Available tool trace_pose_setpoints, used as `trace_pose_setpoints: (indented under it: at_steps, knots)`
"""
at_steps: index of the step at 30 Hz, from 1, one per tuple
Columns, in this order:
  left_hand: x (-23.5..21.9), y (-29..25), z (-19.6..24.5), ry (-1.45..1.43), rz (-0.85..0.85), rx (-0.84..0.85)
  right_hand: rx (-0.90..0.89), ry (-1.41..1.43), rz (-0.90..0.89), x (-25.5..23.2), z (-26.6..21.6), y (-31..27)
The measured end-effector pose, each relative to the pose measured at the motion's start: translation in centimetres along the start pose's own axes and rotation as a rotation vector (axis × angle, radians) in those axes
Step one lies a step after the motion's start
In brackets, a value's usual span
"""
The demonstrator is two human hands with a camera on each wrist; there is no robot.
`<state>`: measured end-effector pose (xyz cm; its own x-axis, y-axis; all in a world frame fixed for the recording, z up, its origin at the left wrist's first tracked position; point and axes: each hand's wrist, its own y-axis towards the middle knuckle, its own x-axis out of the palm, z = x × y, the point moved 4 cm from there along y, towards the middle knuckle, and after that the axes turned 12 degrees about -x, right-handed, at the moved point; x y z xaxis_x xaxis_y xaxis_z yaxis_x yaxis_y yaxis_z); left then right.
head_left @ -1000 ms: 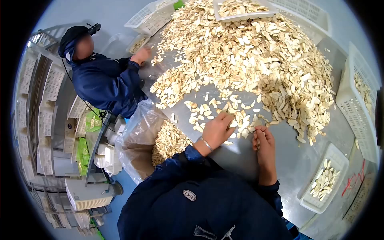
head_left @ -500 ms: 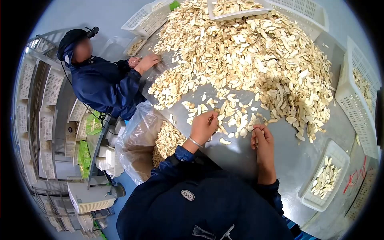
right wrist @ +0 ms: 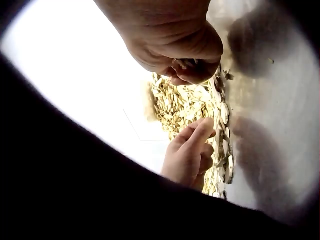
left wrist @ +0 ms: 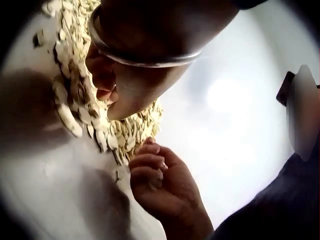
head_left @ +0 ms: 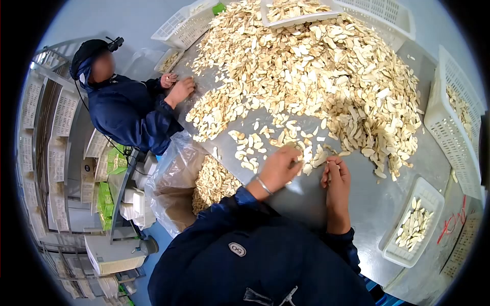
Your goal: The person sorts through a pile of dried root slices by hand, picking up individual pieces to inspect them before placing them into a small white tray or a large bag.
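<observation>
Two hands work at the near edge of the slice heap. I note the left hand has slid back onto loose slices, fingers spread, sorting ongoing; the right hand pinches one slice. Chest badge reads "50".

A: The slices were pale cream with tan edges; the table was dull grey steel.

B: Noted. The baskets were white lattice, the jacket navy, the bracelet silver, the cartons green.
</observation>
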<state>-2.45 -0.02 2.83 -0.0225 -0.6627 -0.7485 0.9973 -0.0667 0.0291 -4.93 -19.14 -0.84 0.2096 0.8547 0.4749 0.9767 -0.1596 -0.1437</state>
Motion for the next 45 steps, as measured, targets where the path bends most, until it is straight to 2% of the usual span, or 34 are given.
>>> trace_pose_setpoints:
  at_steps: [2, 6, 11, 15, 16, 23, 29, 30, 32, 34, 37, 40, 45]
  knots:
    - [0.9, -0.1, 1.9, 0.051, -0.002, 0.06, -0.019, -0.021, 0.001, -0.3, -0.2, 0.1]
    - [1.9, 0.6, 1.3, 0.098, 0.049, 0.095, -0.035, -0.018, -0.023, -0.2, -0.4, 0.1]
    - [2.2, 1.5, 2.8, 0.138, 0.068, 0.17, -0.059, 0.0, 0.008, -0.8, -0.2, 0.5]
    - [3.3, 2.1, 2.2, 0.184, 0.043, 0.15, -0.112, -0.2, 0.023, -2.2, -1.0, 1.3]
    - [3.0, 2.4, 1.9, 0.178, 0.09, 0.234, -0.122, -0.244, 0.025, -2.2, -1.0, 1.4]
    - [3.2, 2.3, -2.2, -0.669, -0.309, -0.282, -0.22, -0.479, -0.018, -1.9, -0.6, 1.3]
    - [2.1, 1.8, -0.1, -0.67, -0.44, -0.431, -0.113, -0.375, -0.132, -1.1, -0.7, 0.6]
    - [2.0, 1.7, 0.1, -0.66, -0.475, -0.463, -0.17, -0.395, -0.134, -0.8, -1.0, 0.5]
    - [2.0, 1.4, 0.5, -0.643, -0.531, -0.451, -0.286, -0.432, -0.142, -0.2, -1.3, 0.3]
    - [2.2, 1.2, 0.6, -0.614, -0.566, -0.41, -0.277, -0.382, -0.139, -0.1, -0.9, 0.3]
    - [2.3, 0.8, 0.8, -0.655, -0.581, -0.438, -0.266, -0.395, -0.158, 0.3, -1.1, 0.1]
    - [3.2, 0.8, 0.5, -0.639, -0.498, -0.274, -0.261, -0.424, -0.176, 0.1, -1.1, 0.3]
    - [3.1, 0.7, 0.6, -0.553, -0.429, -0.219, -0.192, -0.353, -0.142, 0.0, -0.8, 0.3]
